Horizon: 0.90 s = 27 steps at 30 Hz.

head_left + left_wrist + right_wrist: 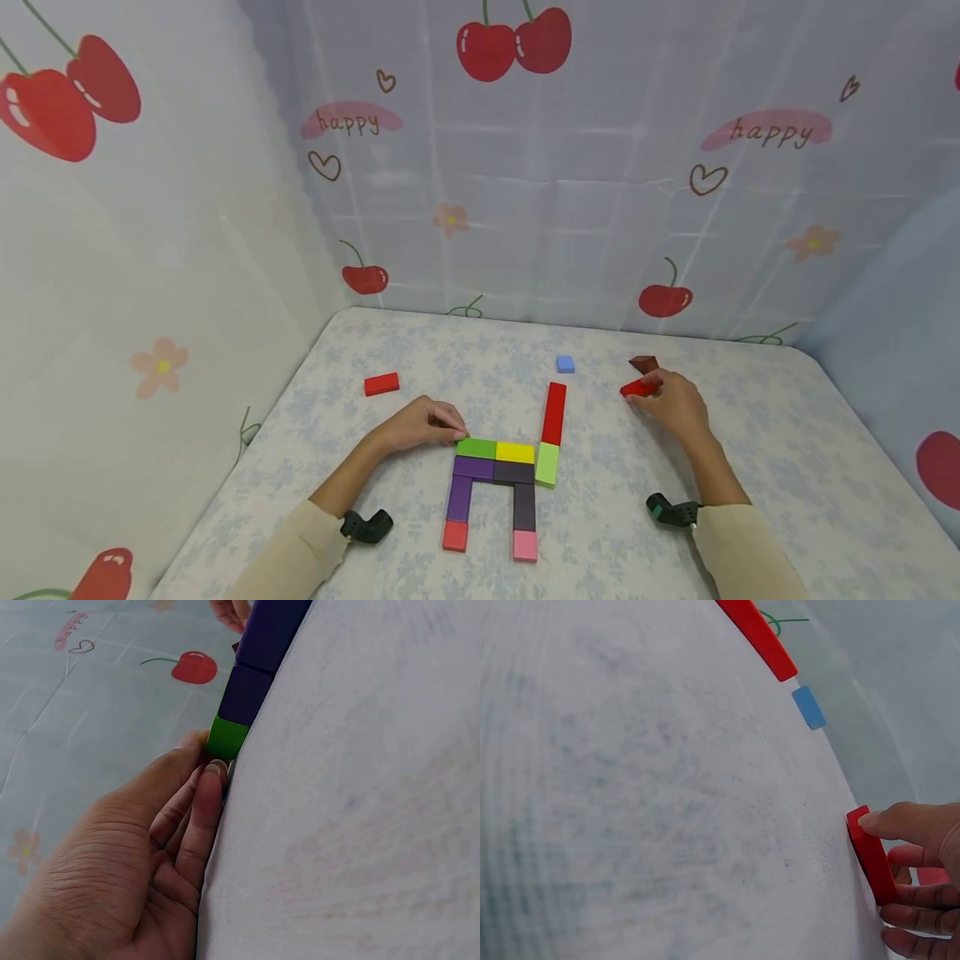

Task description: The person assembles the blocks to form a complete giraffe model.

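A flat figure of coloured blocks lies on the table. My left hand (420,423) pinches the left end of its green block (476,449), as the left wrist view also shows. Beside this are a yellow block (515,452), purple blocks (459,498), dark blocks (524,507), a coral-red block (455,536) and a pink block (525,546). A lime block (547,464) and a long red piece (554,414) slant up at the right. Between thumb and fingers, my right hand (678,404) holds a red block (874,859) near a brown block (643,364).
A blue block (566,364) lies toward the back of the table. Another red block (382,384) is at the left, beyond my left hand. A cherry-printed curtain (555,183) hangs behind the table and at its sides. Dark devices (367,527) sit at both wrists.
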### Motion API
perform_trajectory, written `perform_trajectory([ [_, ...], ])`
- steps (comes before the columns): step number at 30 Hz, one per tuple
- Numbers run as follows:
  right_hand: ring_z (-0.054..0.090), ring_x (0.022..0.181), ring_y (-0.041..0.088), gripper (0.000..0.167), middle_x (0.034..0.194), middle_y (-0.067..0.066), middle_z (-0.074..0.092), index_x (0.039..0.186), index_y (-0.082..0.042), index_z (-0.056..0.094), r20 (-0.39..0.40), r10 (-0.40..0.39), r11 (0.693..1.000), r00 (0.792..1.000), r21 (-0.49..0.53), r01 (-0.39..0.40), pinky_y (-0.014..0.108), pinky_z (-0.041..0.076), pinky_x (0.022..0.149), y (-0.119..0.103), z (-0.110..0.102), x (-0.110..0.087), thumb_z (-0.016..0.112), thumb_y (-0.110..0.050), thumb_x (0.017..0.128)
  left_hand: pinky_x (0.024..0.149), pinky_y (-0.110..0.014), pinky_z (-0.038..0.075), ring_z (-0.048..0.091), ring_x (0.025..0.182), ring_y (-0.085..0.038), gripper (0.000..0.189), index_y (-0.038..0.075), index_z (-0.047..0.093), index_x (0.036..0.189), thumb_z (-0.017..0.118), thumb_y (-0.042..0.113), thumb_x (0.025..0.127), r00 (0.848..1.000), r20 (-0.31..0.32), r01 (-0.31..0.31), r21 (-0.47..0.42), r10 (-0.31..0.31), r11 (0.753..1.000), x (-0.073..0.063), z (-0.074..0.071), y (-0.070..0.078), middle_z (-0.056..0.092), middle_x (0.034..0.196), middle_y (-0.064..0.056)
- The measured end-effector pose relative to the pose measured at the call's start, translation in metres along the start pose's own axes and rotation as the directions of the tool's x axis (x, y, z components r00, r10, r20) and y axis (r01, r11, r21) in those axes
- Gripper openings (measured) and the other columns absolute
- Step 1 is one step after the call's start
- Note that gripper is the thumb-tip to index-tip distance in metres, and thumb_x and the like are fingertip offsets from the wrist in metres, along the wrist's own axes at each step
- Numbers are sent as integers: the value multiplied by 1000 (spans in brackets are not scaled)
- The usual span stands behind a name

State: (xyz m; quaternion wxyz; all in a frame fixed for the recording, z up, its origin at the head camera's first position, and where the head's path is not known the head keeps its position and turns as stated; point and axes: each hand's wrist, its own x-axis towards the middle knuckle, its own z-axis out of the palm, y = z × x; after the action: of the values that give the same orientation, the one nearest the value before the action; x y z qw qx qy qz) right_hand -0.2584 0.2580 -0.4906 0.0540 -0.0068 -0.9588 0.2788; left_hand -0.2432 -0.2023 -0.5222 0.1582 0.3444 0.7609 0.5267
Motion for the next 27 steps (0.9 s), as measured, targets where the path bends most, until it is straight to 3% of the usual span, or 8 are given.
perform_trajectory([
  [5, 60, 94, 37, 43, 109, 24, 67, 117, 4, 66, -1, -114, 992, 993, 62, 114, 44, 56, 74, -6, -1, 4, 84, -19, 85, 75, -26, 55, 66, 85, -14, 14, 2, 80, 105, 72, 6, 94, 1000, 3, -5, -12, 5, 1000, 1, 0, 0, 74, 103, -9],
  [12, 65, 98, 41, 44, 113, 24, 67, 121, 7, 67, 33, -258, 959, 966, 127, 252, 49, 59, 76, -17, 7, 12, 83, -14, 85, 74, -26, 55, 66, 85, -16, 14, 0, 80, 104, 71, 4, 94, 1000, 4, -2, -21, 2, 1000, -1, -1, -1, 74, 103, -13],
  [27, 63, 102, 34, 42, 117, 19, 68, 123, 2, 68, 186, -334, 942, 924, 80, 325, 42, 59, 78, -34, 18, 48, 81, -15, 88, 75, -29, 56, 66, 84, -16, 13, 10, 82, 104, 73, 14, 95, 1000, 19, -18, 1, 18, 1000, 0, -3, -3, 75, 101, -4],
])
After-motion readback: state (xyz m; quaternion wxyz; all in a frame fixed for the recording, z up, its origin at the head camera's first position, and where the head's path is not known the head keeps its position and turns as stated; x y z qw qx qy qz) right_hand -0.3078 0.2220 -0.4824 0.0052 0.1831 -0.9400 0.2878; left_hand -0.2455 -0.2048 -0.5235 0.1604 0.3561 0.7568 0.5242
